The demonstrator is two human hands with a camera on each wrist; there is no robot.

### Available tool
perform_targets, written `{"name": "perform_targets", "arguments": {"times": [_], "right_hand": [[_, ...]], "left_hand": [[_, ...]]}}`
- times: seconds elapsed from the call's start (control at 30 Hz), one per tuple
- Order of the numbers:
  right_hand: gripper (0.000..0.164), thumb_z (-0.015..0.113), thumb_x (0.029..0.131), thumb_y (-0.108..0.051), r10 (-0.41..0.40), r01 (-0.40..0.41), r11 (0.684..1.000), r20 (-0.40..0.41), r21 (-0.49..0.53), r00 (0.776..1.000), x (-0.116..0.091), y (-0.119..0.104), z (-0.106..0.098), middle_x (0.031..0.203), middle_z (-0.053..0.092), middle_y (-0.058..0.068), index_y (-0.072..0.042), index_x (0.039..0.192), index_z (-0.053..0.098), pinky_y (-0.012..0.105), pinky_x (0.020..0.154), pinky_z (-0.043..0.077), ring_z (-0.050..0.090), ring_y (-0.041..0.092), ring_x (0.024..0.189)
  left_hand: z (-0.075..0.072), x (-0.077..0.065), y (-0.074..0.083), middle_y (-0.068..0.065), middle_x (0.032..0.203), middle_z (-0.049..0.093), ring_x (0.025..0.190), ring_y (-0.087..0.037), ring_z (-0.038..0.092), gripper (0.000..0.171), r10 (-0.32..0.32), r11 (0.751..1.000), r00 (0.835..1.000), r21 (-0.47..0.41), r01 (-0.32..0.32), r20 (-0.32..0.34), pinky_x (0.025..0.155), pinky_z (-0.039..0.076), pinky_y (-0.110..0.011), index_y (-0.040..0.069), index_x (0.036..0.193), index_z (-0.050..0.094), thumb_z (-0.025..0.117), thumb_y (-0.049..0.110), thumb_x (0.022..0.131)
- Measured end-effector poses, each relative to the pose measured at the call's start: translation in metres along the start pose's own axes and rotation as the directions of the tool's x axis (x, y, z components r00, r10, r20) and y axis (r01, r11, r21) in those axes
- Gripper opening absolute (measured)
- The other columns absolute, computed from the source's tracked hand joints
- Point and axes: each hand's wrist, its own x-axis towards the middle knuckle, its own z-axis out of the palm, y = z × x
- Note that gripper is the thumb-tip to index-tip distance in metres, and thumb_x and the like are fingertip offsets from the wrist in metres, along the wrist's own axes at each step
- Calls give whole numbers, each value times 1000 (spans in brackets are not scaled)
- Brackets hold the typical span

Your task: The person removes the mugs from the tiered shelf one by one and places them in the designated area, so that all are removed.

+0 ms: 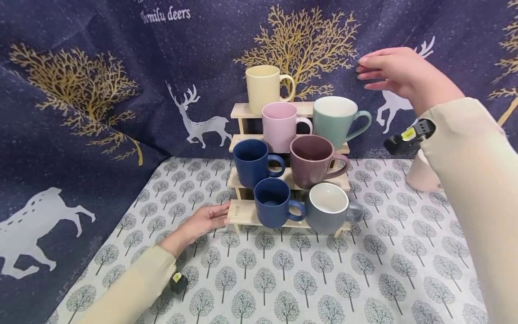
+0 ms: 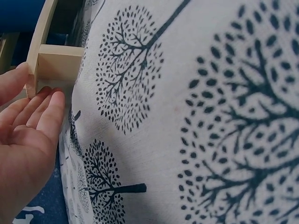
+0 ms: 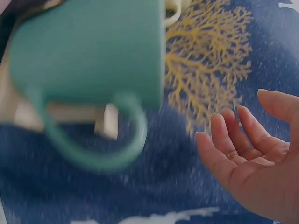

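Observation:
A stepped wooden rack [image 1: 247, 215] bears several mugs. My left hand [image 1: 207, 220] holds the left end of its lowest board, thumb above and fingers below in the left wrist view. My right hand [image 1: 396, 74] hangs in the air with nothing in it, fingers loosely bent, up and right of the green mug [image 1: 335, 119]. A yellow mug [image 1: 263, 87] tops the rack, with a pink mug [image 1: 279, 128] lower down. Below them stand a navy mug [image 1: 251, 164] and a maroon mug [image 1: 310, 164]. The lowest board carries a blue mug [image 1: 272, 207] and a grey mug [image 1: 327, 213].
Partly hidden behind my right sleeve, a pale pinkish cup [image 1: 421, 173] stands on the table at the right. A tree-print cloth [image 1: 259, 283] covers the table. Behind the rack hangs a dark blue curtain [image 1: 210, 49] with deer and golden trees.

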Motion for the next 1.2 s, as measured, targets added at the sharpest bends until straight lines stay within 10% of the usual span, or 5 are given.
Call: {"name": "perform_targets", "arguments": {"times": [0.7, 0.9, 1.07, 1.2], "right_hand": [[21, 58, 104, -20, 128, -137, 983, 79, 124, 989, 31, -23, 88, 71, 73, -4, -13, 88, 68, 16, 59, 60, 70, 6, 69], [21, 56, 105, -27, 198, -203, 968, 50, 145, 979, 40, -21, 110, 99, 70, -6, -16, 120, 66, 15, 60, 55, 64, 7, 96], [46, 51, 106, -30, 235, -235, 964, 15, 121, 972, 46, -18, 125, 155, 52, -6, -20, 152, 48, 15, 96, 55, 51, 10, 140], [49, 49, 107, -28, 235, -235, 966, 13, 105, 972, 51, -15, 134, 166, 40, -4, -18, 155, 44, 20, 126, 37, 39, 8, 153]], "left_hand": [[-6, -2, 0, -29, 159, 35, 143, -46, 46, 68, 13, 1000, 1000, 1, -13, 17, 110, 54, -27, -7, 155, 28, 62, 5, 98], [-4, -1, 1, -28, 159, 36, 145, -45, 44, 67, 9, 1000, 1000, -12, -9, 26, 111, 53, -28, -7, 155, 29, 61, 4, 97], [-2, 0, 2, -29, 159, 36, 146, -46, 43, 67, 18, 999, 1000, -29, -18, 23, 112, 52, -29, -8, 155, 29, 61, 1, 96], [-1, 1, 1, -29, 158, 36, 145, -46, 43, 67, 14, 1000, 1000, -27, -14, 19, 112, 52, -28, -8, 154, 30, 61, 1, 95]]}}
